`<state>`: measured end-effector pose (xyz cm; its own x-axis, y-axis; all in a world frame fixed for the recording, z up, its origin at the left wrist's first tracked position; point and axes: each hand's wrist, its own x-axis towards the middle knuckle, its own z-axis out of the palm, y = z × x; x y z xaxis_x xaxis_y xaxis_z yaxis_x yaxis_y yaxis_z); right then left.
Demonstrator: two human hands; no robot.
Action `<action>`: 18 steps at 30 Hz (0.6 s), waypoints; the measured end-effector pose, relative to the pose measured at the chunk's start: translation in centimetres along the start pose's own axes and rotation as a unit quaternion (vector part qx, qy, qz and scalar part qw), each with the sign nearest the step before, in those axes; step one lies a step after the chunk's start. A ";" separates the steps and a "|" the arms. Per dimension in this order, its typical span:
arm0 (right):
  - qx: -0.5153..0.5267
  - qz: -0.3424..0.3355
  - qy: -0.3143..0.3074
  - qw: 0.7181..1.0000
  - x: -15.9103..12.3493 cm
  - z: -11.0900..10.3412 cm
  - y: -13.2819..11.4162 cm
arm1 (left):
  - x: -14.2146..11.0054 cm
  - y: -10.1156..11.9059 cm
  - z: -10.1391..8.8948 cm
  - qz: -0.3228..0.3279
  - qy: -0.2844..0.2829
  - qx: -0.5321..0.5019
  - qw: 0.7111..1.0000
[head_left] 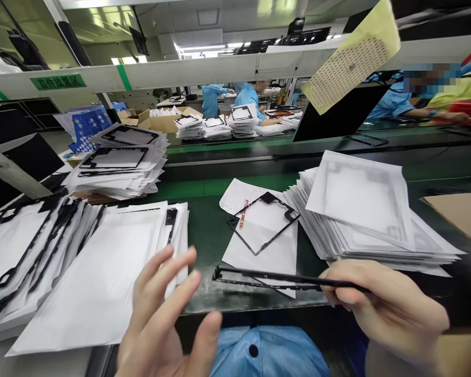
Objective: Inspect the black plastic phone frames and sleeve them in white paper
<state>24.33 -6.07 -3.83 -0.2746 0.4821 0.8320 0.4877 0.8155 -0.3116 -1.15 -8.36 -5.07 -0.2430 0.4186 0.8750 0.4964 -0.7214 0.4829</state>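
My right hand [380, 303] pinches one end of a thin black rectangular frame [267, 275], held nearly edge-on above the front of the dark green bench. With fingers spread and nothing in them, my left hand [165, 319] is raised in front of a stack of white sleeves [102, 267]. Beyond the held frame, a second black frame [255, 255] lies flat on white paper sheets [280, 251]. A short red-orange strip [243, 214] rests across that frame's left side.
Piled white sleeves [361, 204] stand at the right, near brown cardboard [463, 214]. More sleeves and black frames [121, 157] are stacked at the back left. A yellow perforated sheet [351, 57] hangs from the overhead rail [204, 70]. People in blue work beyond the bench.
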 end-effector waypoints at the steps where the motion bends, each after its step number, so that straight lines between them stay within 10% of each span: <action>1: 0.006 -0.003 -0.004 1.000 -0.1 0.0 -0.4 | 0.3 -0.5 -0.2 0.030 -0.041 -0.013 0.999; 5: -0.003 -0.006 -0.016 1.000 0.1 0.1 -2.2 | 0.7 -0.7 -0.2 0.043 -0.132 -0.055 0.989; 18: 0.034 0.004 -0.141 0.989 -2.9 -1.0 -1.0 | 0.4 0.7 0.0 -0.073 -0.144 -0.149 0.976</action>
<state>25.49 -8.64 -5.48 -0.4961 0.5504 0.6715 0.4359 0.8267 -0.3556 -0.92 -8.74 -4.41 -0.0281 0.6354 0.7717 0.1988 -0.7530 0.6273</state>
